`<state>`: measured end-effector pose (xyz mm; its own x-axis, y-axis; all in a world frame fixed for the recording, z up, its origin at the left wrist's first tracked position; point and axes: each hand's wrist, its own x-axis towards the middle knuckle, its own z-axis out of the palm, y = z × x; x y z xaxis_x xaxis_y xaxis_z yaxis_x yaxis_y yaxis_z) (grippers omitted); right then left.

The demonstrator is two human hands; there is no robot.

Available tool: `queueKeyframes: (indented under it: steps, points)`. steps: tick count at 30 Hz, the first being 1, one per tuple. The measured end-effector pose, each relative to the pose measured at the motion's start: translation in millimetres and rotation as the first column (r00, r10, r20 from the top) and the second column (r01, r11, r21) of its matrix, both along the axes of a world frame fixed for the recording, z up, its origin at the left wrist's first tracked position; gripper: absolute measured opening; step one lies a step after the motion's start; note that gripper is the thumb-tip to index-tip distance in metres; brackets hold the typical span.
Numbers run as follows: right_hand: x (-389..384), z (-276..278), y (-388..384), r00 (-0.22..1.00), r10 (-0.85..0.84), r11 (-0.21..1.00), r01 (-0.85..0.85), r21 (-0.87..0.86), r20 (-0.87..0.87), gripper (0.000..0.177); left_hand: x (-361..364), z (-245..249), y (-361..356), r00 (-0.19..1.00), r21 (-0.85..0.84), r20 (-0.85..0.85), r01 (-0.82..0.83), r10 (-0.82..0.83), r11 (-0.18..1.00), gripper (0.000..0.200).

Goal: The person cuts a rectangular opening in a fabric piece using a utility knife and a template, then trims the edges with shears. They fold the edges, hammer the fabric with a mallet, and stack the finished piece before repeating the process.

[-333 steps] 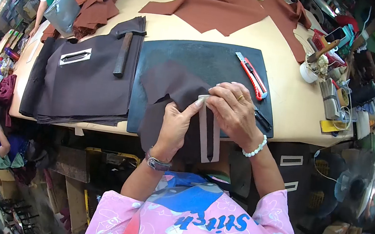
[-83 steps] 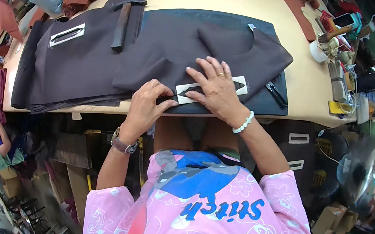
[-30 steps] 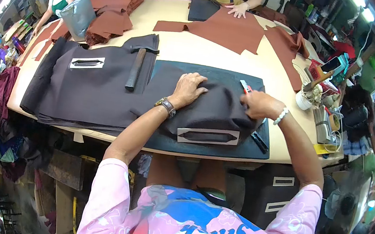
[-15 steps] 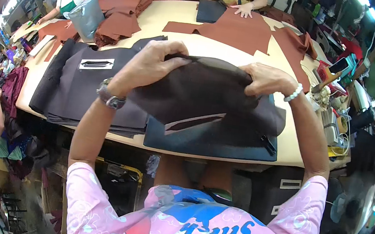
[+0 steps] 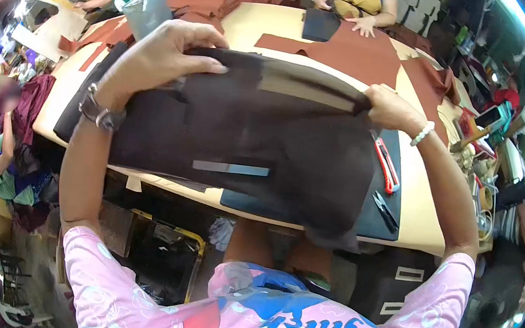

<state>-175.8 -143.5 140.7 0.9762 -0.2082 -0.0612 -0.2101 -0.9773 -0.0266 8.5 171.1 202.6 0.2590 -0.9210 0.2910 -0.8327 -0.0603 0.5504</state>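
Over the near part of the bench (image 5: 426,209), a dark cloth (image 5: 320,128) hangs spread between two hands. The right hand (image 5: 390,108) has its fingers closed on the upper right corner; at the upper left, the left hand's (image 5: 163,58) thumb and fingers stand slightly apart, their grip unclear. The cloth's lower right corner droops past the bench's front edge. Right of it, a red cutter (image 5: 387,167) and black snips (image 5: 385,211) lie on a dark mat (image 5: 377,225), with bare bench beyond its right edge.
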Motion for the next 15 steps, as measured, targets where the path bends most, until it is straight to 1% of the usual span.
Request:
queueKeyframes:
  steps: [1, 2, 4, 5, 6, 7, 8, 9, 10, 11, 12, 13, 14, 15]
  points:
    - [6, 0, -1, 0.998, -0.055, 0.998, 0.055, 0.000, 0.011, 0.024, 9, 4, 8, 0.997, 0.040, -0.083, 0.002, 0.002, 0.999, 0.026]
    - [13, 8, -1, 0.992, -0.097, 0.988, 0.106, 0.114, -0.085, 0.021, 25, 4, 16, 0.997, 0.096, 0.073, -0.031, 0.024, 0.995, 0.027]
    - [34, 1, -12, 0.992, -0.068, 0.937, 0.099, 0.336, -0.104, 0.020, 64, -6, 24, 0.925, 0.197, 0.378, -0.122, 0.039, 0.973, 0.029]
    - [47, -4, -17, 0.992, -0.052, 0.891, 0.098, 0.442, -0.115, 0.020, 80, -7, 23, 0.931, 0.304, 0.363, -0.155, 0.036, 0.940, 0.029]
    - [59, -8, -17, 0.994, -0.032, 0.870, 0.077, 0.486, -0.100, 0.021, 100, -11, 20, 0.938, 0.406, 0.346, -0.183, 0.035, 0.896, 0.028]
    - [84, -4, -2, 0.982, -0.127, 0.764, 0.185, 0.618, -0.137, 0.024, 136, -29, 19, 0.844, 0.337, 0.529, -0.300, 0.084, 0.893, 0.026]
    - [102, -10, -8, 0.984, -0.122, 0.704, 0.176, 0.688, -0.127, 0.024, 162, -40, 16, 0.760, 0.308, 0.630, -0.435, 0.161, 0.846, 0.019]
    - [118, -15, -13, 0.986, -0.119, 0.639, 0.166, 0.751, -0.117, 0.024, 171, -45, 11, 0.615, 0.159, 0.732, -0.574, 0.295, 0.803, 0.016]
    - [129, -7, 3, 0.960, -0.263, 0.534, 0.224, 0.815, -0.092, 0.024, 172, -44, 2, 0.438, -0.008, 0.798, -0.679, 0.414, 0.734, 0.013]
    - [139, 1, 18, 0.911, -0.404, 0.412, 0.261, 0.873, -0.082, 0.023, 176, -38, -5, 0.355, -0.074, 0.789, -0.755, 0.501, 0.651, 0.015]
    - [150, 2, 16, 0.919, -0.394, 0.322, 0.124, 0.939, 0.014, 0.023, 183, -30, -8, 0.398, -0.081, 0.703, -0.779, 0.590, 0.622, 0.019]
    - [164, 3, 15, 0.889, -0.458, 0.216, 0.086, 0.973, 0.023, 0.025, 194, -22, -12, 0.433, -0.084, 0.604, -0.800, 0.669, 0.594, 0.023]
    - [188, 1, 1, 0.878, -0.476, 0.178, 0.031, 0.984, 0.058, 0.028, 209, -12, -12, 0.511, -0.080, 0.546, -0.758, 0.665, 0.648, 0.025]
    - [206, -2, -10, 0.864, -0.496, 0.139, -0.022, 0.990, 0.089, 0.032, 230, -6, -11, 0.507, -0.149, 0.555, -0.719, 0.659, 0.679, 0.028]
